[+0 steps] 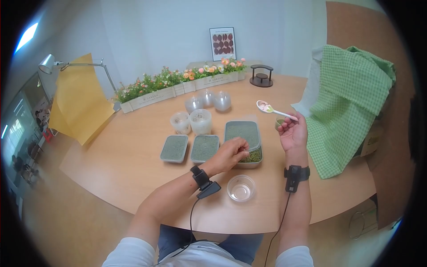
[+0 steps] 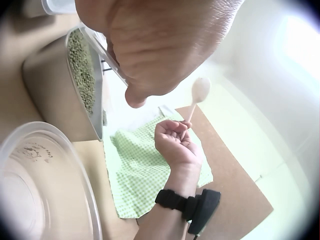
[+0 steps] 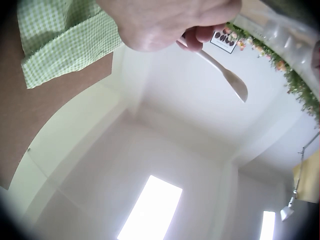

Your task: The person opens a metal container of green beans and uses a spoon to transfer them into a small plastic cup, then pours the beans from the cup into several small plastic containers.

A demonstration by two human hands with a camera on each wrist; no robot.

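Observation:
My left hand (image 1: pixel 229 156) pinches the near edge of a translucent lid (image 1: pixel 241 131), which is raised at the front and tilted over a rectangular container (image 1: pixel 247 166). Small green beans (image 2: pixel 81 70) fill that container and show under the lifted edge. Off to the right, my right hand (image 1: pixel 294 135) holds a white spoon (image 1: pixel 278 112) by its handle, up above the table. Pinkish and green patches show in the spoon's bowl. A round clear plastic tub (image 1: pixel 241 188) stands in front of the container, between my forearms.
Two lidded containers, a left one (image 1: pixel 174 148) and a middle one (image 1: pixel 205 148), stand left of the opened one. Behind them are clear tubs (image 1: pixel 200 121) and round clear cups (image 1: pixel 222 101). Flower boxes (image 1: pixel 153 97) line the back. A green checked cloth (image 1: pixel 344 107) drapes at right.

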